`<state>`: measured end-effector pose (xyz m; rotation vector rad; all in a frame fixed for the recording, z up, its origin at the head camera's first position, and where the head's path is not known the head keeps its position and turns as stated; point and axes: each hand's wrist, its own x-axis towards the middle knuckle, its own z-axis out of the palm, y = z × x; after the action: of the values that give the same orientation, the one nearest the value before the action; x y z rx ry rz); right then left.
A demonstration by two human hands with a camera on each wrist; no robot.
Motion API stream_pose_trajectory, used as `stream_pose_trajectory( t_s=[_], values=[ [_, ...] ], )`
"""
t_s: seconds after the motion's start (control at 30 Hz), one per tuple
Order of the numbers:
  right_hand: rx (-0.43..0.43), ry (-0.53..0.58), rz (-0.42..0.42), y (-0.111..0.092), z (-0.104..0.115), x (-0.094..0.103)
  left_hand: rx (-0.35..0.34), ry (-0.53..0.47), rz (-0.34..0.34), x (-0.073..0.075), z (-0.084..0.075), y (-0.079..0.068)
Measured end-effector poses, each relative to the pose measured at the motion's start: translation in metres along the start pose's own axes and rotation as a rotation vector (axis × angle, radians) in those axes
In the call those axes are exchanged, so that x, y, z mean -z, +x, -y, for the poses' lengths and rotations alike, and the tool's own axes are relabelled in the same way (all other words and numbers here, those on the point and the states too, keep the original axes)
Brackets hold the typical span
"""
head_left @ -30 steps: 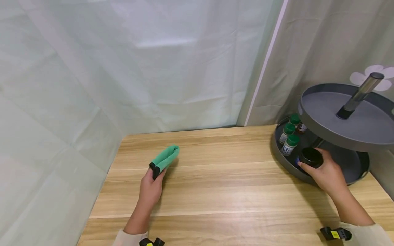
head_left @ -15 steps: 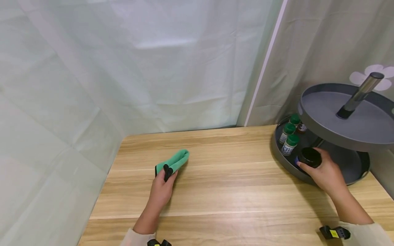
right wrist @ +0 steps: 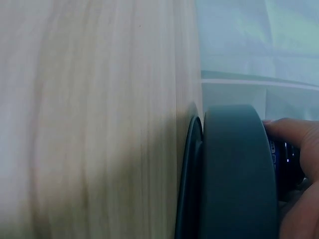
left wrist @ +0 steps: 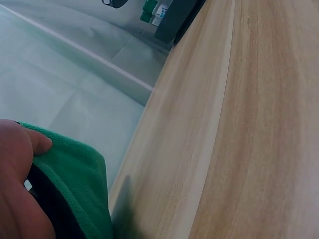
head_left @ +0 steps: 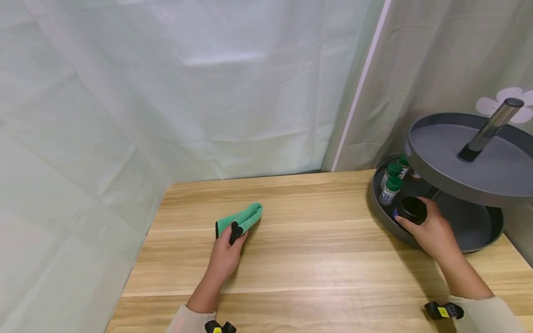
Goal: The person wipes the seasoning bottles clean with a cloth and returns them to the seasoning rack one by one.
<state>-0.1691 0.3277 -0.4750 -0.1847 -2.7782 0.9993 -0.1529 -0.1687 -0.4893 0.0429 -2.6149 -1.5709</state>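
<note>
In the head view my left hand (head_left: pixel 225 259) grips a folded green cloth (head_left: pixel 250 215) with black edging above the wooden table. The left wrist view shows a thumb or finger lying over the green cloth (left wrist: pixel 75 169). My right hand (head_left: pixel 437 236) holds a dark jar (head_left: pixel 412 209) with a black lid, thumb on the near left and fingers round its right side. The jar stands at the front of the lower tier of a grey two-tier round tray (head_left: pixel 383 224). Its rim hides the jar's base in the right wrist view, where part of the jar (right wrist: pixel 285 159) shows.
Several green-capped bottles (head_left: pixel 390 190) stand left of the jar on the lower tier. The upper tier (head_left: pixel 449 148) overhangs them, with a metal post (head_left: pixel 495 125) rising from it. Pale curtains (head_left: pixel 250 92) hang behind the wooden table (head_left: pixel 312 259).
My left hand has carried the cloth rightward. My right hand and the jar have shifted slightly left; the bottles have moved a little too, as the lower tier turns clockwise.
</note>
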Motion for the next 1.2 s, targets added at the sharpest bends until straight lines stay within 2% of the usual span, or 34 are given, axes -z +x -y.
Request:
stream_pose_trajectory(
  t_s=[0.17,0.27,0.43,0.57,0.73,0.87,1.03,1.1,1.2],
  values=[
    [0.078,0.028,-0.063,0.004,0.003,-0.007,-0.065,0.025,0.051,-0.003,0.001,0.005],
    [0.098,0.037,-0.071,0.007,0.005,-0.009,-0.104,0.053,0.084,-0.005,0.001,0.006],
    [0.069,0.056,-0.046,0.012,0.010,-0.011,-0.150,0.111,0.151,-0.008,0.002,0.010],
    [0.013,0.074,-0.039,0.015,0.013,-0.015,-0.219,0.214,0.234,-0.009,0.005,0.011],
    [0.028,0.073,-0.052,0.018,0.014,-0.018,-0.278,0.327,0.323,-0.012,0.010,0.009],
    [0.056,0.067,-0.081,0.020,0.013,-0.019,-0.301,0.394,0.416,-0.014,0.011,0.007],
    [0.069,0.068,-0.096,0.022,0.013,-0.020,-0.275,0.515,0.562,-0.012,0.008,0.005],
    [0.069,0.067,-0.093,0.023,0.013,-0.020,-0.255,0.543,0.592,-0.012,0.005,0.004],
    [0.060,0.059,-0.078,0.026,0.013,-0.020,-0.237,0.544,0.592,-0.012,0.004,0.004]
  ],
)
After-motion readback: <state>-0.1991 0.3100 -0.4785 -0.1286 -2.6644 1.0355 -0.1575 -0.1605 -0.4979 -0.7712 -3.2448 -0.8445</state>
